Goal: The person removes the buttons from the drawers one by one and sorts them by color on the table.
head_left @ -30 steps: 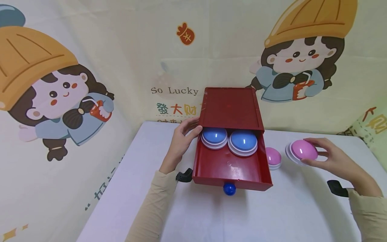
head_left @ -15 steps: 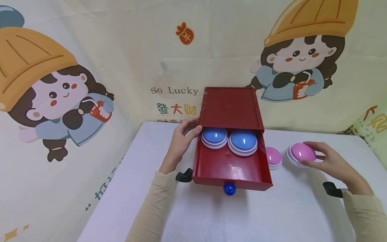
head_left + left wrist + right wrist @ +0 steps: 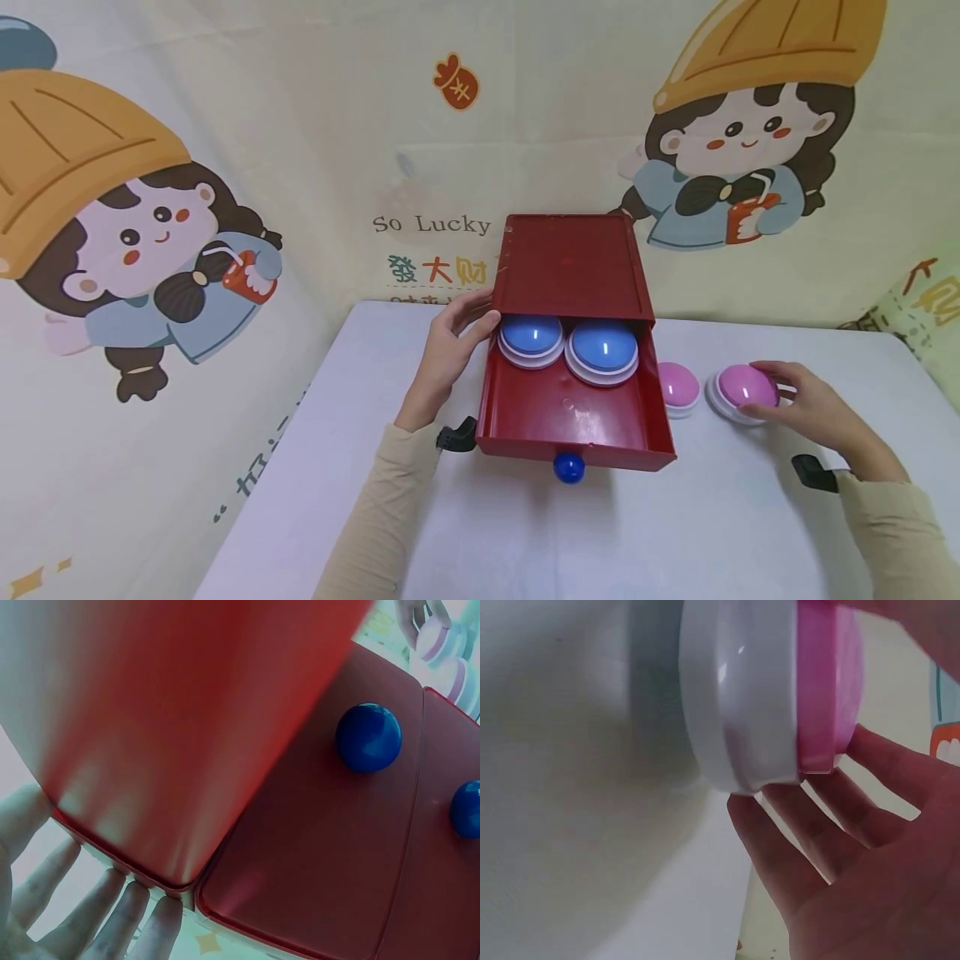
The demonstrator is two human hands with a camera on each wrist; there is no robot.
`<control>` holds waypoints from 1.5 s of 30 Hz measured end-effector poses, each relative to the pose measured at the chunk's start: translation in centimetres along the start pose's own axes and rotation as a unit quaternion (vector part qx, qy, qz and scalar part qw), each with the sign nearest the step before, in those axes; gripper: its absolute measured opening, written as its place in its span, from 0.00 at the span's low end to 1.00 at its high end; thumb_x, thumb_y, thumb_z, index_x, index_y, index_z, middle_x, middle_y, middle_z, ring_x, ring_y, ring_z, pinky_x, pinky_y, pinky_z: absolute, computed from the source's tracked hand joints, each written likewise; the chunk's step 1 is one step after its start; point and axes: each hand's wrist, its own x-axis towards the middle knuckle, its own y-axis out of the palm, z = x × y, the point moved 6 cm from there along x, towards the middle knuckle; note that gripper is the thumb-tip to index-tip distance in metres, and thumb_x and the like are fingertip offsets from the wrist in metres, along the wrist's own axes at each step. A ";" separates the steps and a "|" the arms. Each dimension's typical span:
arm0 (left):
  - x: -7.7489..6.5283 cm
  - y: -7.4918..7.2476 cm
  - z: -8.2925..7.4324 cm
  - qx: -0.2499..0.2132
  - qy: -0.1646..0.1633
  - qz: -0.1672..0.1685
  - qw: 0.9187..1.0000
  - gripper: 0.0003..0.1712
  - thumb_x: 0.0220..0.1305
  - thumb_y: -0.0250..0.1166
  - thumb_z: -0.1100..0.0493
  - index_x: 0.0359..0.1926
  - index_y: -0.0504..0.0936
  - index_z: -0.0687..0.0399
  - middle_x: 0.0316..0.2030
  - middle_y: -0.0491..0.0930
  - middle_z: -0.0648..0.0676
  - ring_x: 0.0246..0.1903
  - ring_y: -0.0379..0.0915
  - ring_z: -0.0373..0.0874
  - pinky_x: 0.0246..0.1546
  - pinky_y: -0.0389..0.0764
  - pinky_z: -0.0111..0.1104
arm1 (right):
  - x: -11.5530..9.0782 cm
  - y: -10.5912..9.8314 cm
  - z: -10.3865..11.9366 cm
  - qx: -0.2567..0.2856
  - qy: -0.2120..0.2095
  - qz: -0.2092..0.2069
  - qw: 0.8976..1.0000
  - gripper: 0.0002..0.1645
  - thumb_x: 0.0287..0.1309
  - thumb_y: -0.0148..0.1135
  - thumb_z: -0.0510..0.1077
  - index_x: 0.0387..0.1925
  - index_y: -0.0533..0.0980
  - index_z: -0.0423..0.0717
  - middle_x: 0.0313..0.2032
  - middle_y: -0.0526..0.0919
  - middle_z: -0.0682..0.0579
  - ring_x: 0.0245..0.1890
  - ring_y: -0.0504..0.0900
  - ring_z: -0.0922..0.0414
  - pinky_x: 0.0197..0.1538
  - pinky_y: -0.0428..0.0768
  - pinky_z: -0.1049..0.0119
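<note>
A red drawer box (image 3: 573, 267) stands on the table with its top drawer (image 3: 573, 417) pulled out. Two blue dome push buttons on white bases, a left one (image 3: 532, 335) and a right one (image 3: 602, 346), sit at the back of that drawer. My left hand (image 3: 444, 354) rests against the box's left side; in the left wrist view its nearly straight fingers (image 3: 105, 900) touch the red edge. With thumb and fingers, my right hand (image 3: 821, 417) holds a pink dome push button (image 3: 746, 387) by its sides, at or just above the table. Another pink push button (image 3: 678, 387) stands beside the box, partly hidden.
A blue knob (image 3: 569, 468) sticks out from the pulled-out drawer's front. Lower red drawer fronts (image 3: 315, 825) with blue knobs (image 3: 368, 738) show in the left wrist view. The white table (image 3: 720, 533) meets a cartoon-printed cloth (image 3: 315, 167) at the back and left.
My right hand has lowered the pink push button toward the table, and the button has gone from tilted to nearly level. My left hand and the box have stayed put.
</note>
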 end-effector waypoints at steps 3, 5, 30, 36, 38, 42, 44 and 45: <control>0.1 0.1 0.0 -0.004 0.001 0.001 1.000 0.25 0.68 0.65 0.50 0.64 0.75 0.40 0.61 0.76 0.45 0.62 0.71 0.40 0.59 0.79 0.38 | 0.1 0.3 -0.3 -0.004 0.012 0.007 1.000 0.48 0.54 0.74 0.50 0.65 0.62 0.26 0.60 0.67 0.27 0.56 0.72 0.35 0.39 0.75 0.83; 0.1 0.1 0.0 -0.005 -0.001 0.003 1.000 0.25 0.68 0.64 0.52 0.65 0.74 0.42 0.61 0.76 0.47 0.63 0.71 0.41 0.59 0.79 0.39 | 0.2 0.6 -0.6 -0.002 0.024 0.018 1.000 0.50 0.55 0.73 0.52 0.66 0.60 0.26 0.61 0.65 0.26 0.57 0.67 0.27 0.43 0.83 0.69; -1.1 0.5 -3.4 0.005 -0.019 0.006 1.000 0.27 0.70 0.62 0.58 0.67 0.71 0.56 0.64 0.74 0.57 0.65 0.69 0.50 0.61 0.77 0.42 | 0.8 0.6 -0.1 -0.014 0.021 0.029 0.999 0.51 0.58 0.71 0.52 0.66 0.57 0.23 0.61 0.63 0.24 0.58 0.66 0.26 0.55 0.74 0.32; -1.1 0.5 -3.3 0.004 -0.018 0.007 1.000 0.26 0.70 0.62 0.59 0.67 0.71 0.56 0.64 0.74 0.57 0.64 0.69 0.51 0.61 0.77 0.42 | 1.1 -0.7 2.0 -0.055 -0.020 -0.002 0.998 0.49 0.53 0.75 0.50 0.63 0.62 0.23 0.58 0.66 0.25 0.56 0.67 0.30 0.54 0.72 0.32; -1.1 0.4 -3.2 0.004 -0.019 0.007 1.000 0.26 0.70 0.62 0.58 0.67 0.71 0.56 0.63 0.74 0.57 0.64 0.69 0.50 0.61 0.77 0.42 | 1.1 -1.2 3.0 -0.066 -0.040 -0.020 0.997 0.47 0.51 0.76 0.48 0.62 0.64 0.23 0.56 0.68 0.26 0.55 0.68 0.31 0.52 0.72 0.32; -1.1 0.4 -3.2 0.003 -0.021 0.008 1.000 0.26 0.70 0.62 0.58 0.67 0.71 0.55 0.63 0.74 0.56 0.64 0.69 0.49 0.61 0.77 0.42 | 1.1 -2.2 5.1 -0.074 -0.049 -0.035 0.995 0.46 0.51 0.76 0.48 0.63 0.64 0.28 0.57 0.68 0.28 0.55 0.68 0.31 0.52 0.72 0.32; -1.1 0.4 -3.3 0.003 -0.022 0.007 1.000 0.26 0.70 0.62 0.58 0.67 0.71 0.55 0.63 0.74 0.56 0.64 0.69 0.48 0.61 0.77 0.42 | 1.1 -2.6 6.3 -0.071 -0.053 -0.039 0.995 0.46 0.52 0.76 0.48 0.64 0.63 0.30 0.58 0.67 0.28 0.55 0.67 0.30 0.52 0.72 0.31; -1.1 0.4 -3.3 0.003 -0.022 0.007 1.000 0.26 0.70 0.62 0.58 0.67 0.72 0.55 0.63 0.74 0.56 0.64 0.69 0.48 0.61 0.77 0.42 | 1.1 -2.7 6.8 -0.072 -0.052 -0.038 0.995 0.45 0.53 0.75 0.48 0.64 0.63 0.31 0.58 0.67 0.29 0.55 0.67 0.30 0.52 0.72 0.30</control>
